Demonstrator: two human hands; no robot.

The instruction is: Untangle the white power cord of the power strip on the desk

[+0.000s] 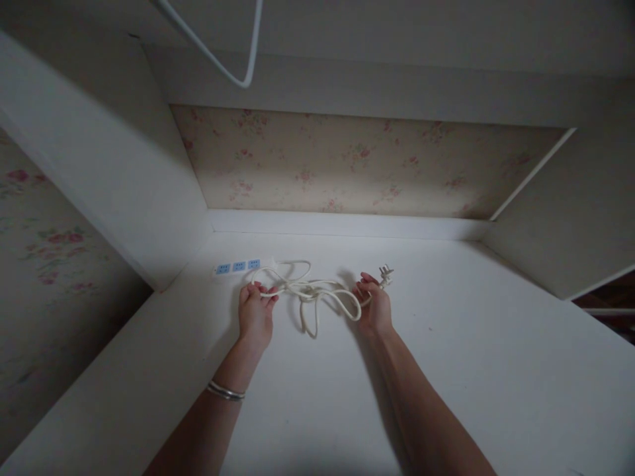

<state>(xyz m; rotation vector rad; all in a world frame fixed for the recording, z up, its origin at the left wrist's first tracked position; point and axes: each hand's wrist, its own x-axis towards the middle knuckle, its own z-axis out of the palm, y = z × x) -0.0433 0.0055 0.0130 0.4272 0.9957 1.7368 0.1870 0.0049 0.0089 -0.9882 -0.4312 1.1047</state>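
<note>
A white power strip with three blue socket faces lies on the white desktop, near its back left. Its cream cord runs in loose, tangled loops between my two hands. My left hand is closed with its fingertips on a cord loop, just in front of the strip. On the other side, my right hand has its fingers curled round the cord close to the plug. The plug's metal prongs point up and away from me. Parts of the cord are hidden behind the right fingers.
The white desktop ends at a low white ledge along the flowered wallpaper. White panels stand at the left and right. A white bent rod or cable hangs in the upper foreground.
</note>
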